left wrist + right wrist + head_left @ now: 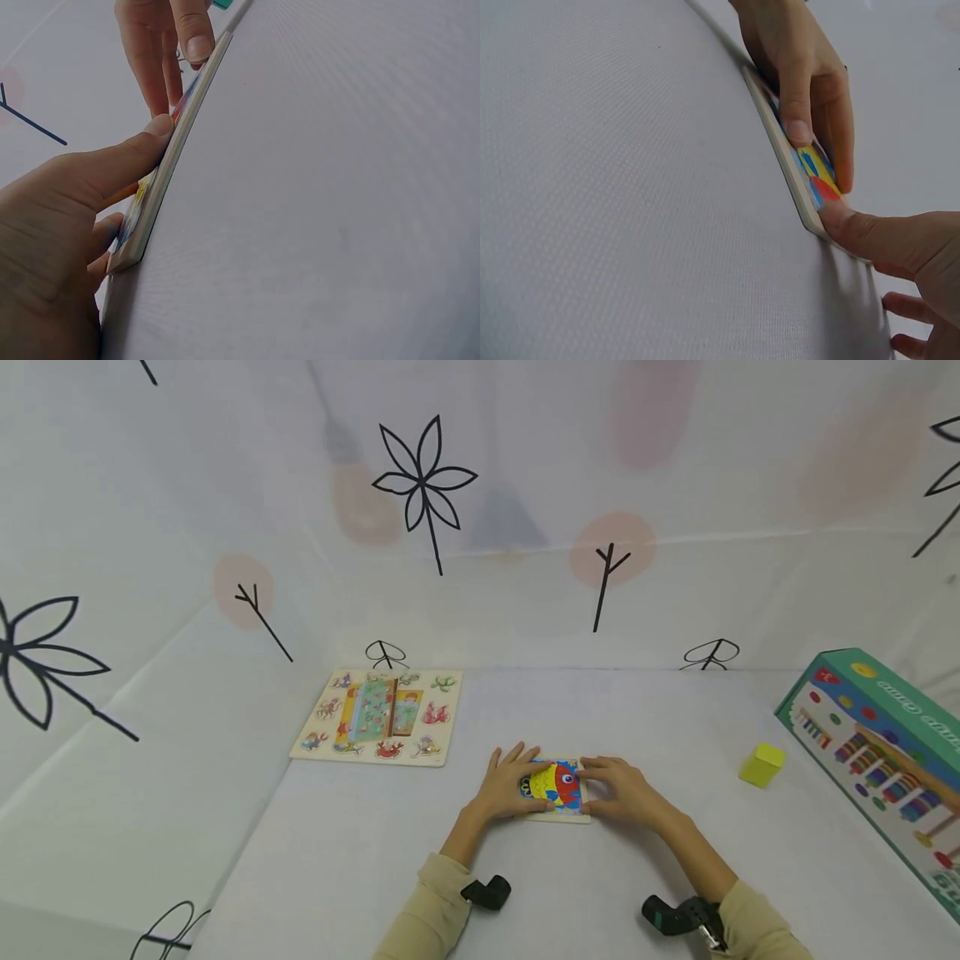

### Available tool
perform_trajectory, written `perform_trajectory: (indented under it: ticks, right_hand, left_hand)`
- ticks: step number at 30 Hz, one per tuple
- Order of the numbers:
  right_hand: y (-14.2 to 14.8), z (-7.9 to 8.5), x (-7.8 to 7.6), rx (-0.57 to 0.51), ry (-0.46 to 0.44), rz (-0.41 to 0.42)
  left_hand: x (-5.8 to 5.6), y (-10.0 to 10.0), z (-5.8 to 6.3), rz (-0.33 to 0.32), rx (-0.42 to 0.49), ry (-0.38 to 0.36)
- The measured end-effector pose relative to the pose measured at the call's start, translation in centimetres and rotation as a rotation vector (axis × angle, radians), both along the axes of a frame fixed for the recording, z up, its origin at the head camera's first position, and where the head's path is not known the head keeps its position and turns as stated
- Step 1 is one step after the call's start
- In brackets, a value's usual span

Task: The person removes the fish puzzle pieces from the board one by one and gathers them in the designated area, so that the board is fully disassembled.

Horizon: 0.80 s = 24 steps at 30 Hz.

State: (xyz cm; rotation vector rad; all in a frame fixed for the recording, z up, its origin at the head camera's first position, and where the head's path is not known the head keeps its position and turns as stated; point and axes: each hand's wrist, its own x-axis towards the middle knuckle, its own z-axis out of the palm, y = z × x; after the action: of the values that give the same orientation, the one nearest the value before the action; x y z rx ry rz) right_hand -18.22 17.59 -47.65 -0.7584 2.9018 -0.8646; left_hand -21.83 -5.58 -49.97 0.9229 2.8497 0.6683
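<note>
A small flat wooden puzzle [567,789] with a bright red, yellow and blue fish lies on the white table between both hands. My left hand [504,787] holds its left part, thumb and index finger spread across the picture near opposite edges. At the right end, my right hand [624,789] holds the puzzle with its thumb at the near corner and index finger at the far one. In the left wrist view, the left thumb [127,159] rests on the picture's near side. The right thumb [847,225] covers a corner in the right wrist view.
Back left lies a pale board [408,759] with sea-animal pictures and colourful flat pieces on top. A yellow block [762,765] stands to the right, beside a large green-edged toy box [885,743]. Patterned white cloth [510,602] hangs behind the table.
</note>
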Motion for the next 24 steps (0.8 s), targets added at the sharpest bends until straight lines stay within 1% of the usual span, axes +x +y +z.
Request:
perform_trajectory:
  ticks: [8, 15, 19, 24]
  right_hand:
    - [-0.02, 0.06, 0.1, -0.003, -0.009, -0.009]
    - [0.12, 0.06, -0.04, 0.005, -0.006, 0.007]
    - [0.15, -0.03, -0.08, 0.001, -0.012, 0.007]
    - [-0.02, -0.12, -0.08, 0.03, -0.008, -0.002]
  left_hand:
    - [0.0, -0.06, 0.16, 0.004, 0.012, -0.043]
    - [-0.01, -0.12, 0.15, -0.004, 0.002, -0.031]
    - [0.18, -0.18, 0.37, -0.013, 0.009, -0.039]
    - [0.25, -0.24, 0.49, -0.024, -0.001, -0.047]
